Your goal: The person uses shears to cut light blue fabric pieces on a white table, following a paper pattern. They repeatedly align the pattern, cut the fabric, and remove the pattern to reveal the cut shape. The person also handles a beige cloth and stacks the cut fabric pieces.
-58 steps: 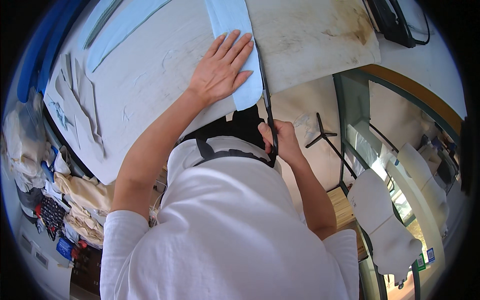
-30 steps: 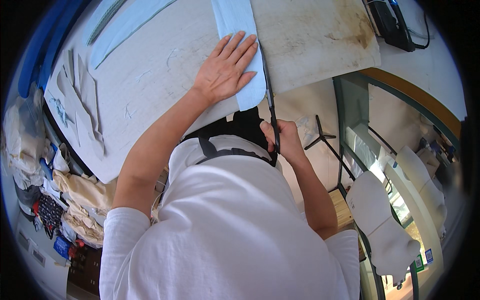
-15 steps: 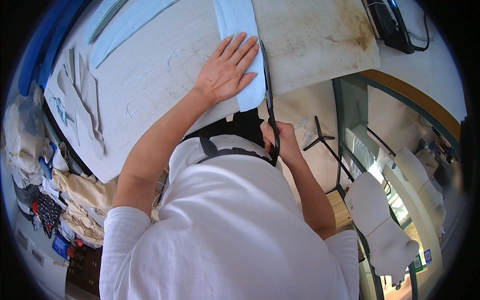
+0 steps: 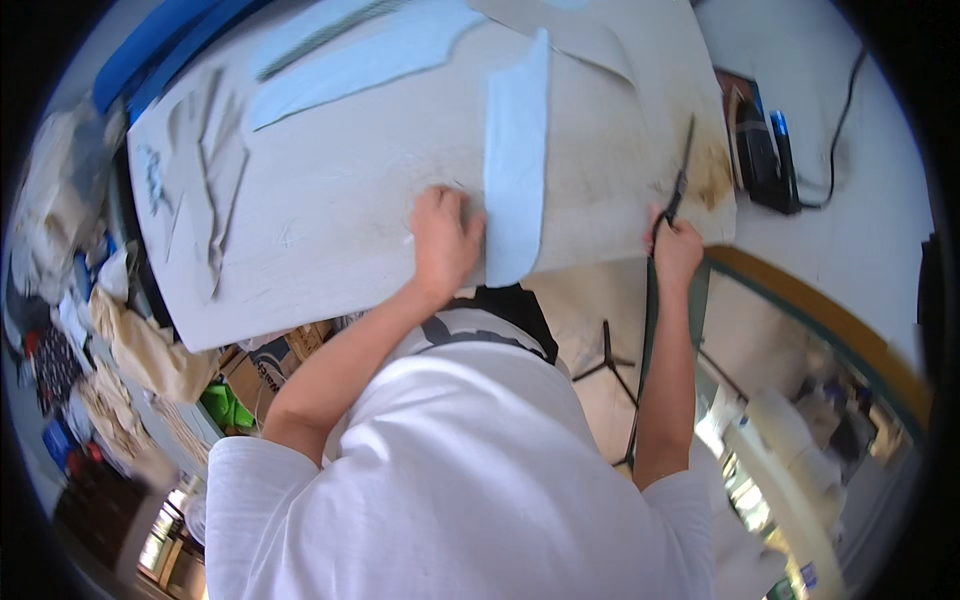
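Observation:
My left hand (image 4: 445,237) is closed, fingers curled down against the pale worktable (image 4: 360,215), beside a long light blue fabric strip (image 4: 515,170) with a rounded lower end; what is under the fingers is hidden. My right hand (image 4: 676,245) grips long black scissors (image 4: 678,186) near the table's right edge, blades pointing up, away from the strip. More blue pieces (image 4: 360,85) lie at upper left, grey cut pieces (image 4: 205,170) and blue scraps (image 4: 153,180) at left, and a grey sheet (image 4: 590,50) at the top. The picture is slightly blurred.
A black device (image 4: 760,160) with a cable stands on a white surface at right. Piled cloth and bags (image 4: 75,220) crowd the left. Curved blue pieces (image 4: 150,45) lie at upper left. A wood-edged frame (image 4: 830,320) is at lower right, a black stand (image 4: 607,360) below the table.
My left hand has lifted off the strip, moved down beside it and curled. The scissors have left the strip's edge, moving right and up in my right hand. The view has shifted.

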Demonstrator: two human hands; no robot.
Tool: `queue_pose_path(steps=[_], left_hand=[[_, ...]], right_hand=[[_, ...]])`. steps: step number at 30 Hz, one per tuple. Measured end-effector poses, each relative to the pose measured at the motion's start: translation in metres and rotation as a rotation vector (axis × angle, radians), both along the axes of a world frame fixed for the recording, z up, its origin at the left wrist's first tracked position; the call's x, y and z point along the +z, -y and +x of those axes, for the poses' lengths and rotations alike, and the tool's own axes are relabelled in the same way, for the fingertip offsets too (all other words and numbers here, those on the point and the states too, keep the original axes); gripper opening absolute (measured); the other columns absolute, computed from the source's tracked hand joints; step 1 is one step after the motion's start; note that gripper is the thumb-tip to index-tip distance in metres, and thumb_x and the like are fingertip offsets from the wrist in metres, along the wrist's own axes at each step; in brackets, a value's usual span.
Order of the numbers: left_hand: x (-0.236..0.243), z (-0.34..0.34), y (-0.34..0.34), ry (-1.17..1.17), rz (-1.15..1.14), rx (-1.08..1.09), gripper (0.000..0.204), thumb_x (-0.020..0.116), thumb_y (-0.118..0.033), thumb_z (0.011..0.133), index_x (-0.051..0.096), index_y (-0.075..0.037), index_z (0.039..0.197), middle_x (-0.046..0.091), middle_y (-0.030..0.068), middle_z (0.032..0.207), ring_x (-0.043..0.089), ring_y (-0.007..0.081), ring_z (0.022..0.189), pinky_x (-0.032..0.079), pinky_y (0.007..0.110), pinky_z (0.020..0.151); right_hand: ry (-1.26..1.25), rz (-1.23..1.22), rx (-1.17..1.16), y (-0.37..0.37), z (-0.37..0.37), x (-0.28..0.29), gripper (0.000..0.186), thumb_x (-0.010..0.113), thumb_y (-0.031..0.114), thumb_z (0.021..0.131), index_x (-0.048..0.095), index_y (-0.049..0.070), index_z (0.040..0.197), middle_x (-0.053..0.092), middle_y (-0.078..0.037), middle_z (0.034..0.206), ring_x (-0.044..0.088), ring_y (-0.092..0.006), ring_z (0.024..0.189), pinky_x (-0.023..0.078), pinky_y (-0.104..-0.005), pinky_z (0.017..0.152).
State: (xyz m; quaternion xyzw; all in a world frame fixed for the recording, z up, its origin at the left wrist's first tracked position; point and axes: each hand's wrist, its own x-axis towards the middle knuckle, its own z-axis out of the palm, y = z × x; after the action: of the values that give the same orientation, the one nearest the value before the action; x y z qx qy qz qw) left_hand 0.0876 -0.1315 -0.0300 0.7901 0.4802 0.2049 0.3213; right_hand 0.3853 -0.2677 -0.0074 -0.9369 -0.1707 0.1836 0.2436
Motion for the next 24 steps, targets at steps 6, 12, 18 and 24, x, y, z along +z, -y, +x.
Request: queue_pose_path(steps=[6,12,18,24], left_hand=[[0.002,0.017,0.023,-0.096,-0.085,0.131,0.038,0.082,-0.014,0.07,0.062,0.004,0.096,0.053,0.0209,0.108,0.051,0.0388,0.101,0.042,0.046,0.085],[0.009,0.029,0.035,-0.161,-0.097,0.214,0.026,0.081,-0.011,0.07,0.06,-0.001,0.081,0.053,0.0178,0.102,0.05,0.0378,0.097,0.042,0.046,0.083],[0.01,0.026,0.033,0.021,-0.419,0.284,0.017,0.072,-0.007,0.077,0.06,-0.002,0.086,0.062,0.021,0.086,0.059,0.0402,0.082,0.048,0.047,0.074],[0.022,-0.02,-0.004,0.085,-0.461,0.37,0.033,0.063,-0.005,0.082,0.053,-0.005,0.113,0.068,0.0254,0.089,0.065,0.046,0.085,0.052,0.051,0.077]], right_hand=[[0.498,-0.052,0.418,-0.021,0.014,-0.003,0.03,0.067,0.03,0.089,0.072,0.008,0.109,0.073,-0.011,0.095,0.069,-0.0312,0.086,0.053,-0.0429,0.078],[0.068,0.084,0.581,-0.098,-0.031,-0.015,0.032,0.067,0.03,0.089,0.07,0.006,0.11,0.073,-0.009,0.096,0.07,-0.0285,0.087,0.053,-0.0402,0.079],[0.105,-0.031,0.563,-0.174,-0.059,-0.007,0.042,0.07,0.034,0.088,0.065,0.005,0.117,0.071,-0.008,0.099,0.069,-0.0268,0.089,0.052,-0.041,0.078],[0.105,0.131,0.574,-0.182,-0.068,-0.014,0.037,0.07,0.032,0.088,0.065,0.006,0.114,0.069,-0.007,0.1,0.068,-0.026,0.088,0.052,-0.0401,0.078]])
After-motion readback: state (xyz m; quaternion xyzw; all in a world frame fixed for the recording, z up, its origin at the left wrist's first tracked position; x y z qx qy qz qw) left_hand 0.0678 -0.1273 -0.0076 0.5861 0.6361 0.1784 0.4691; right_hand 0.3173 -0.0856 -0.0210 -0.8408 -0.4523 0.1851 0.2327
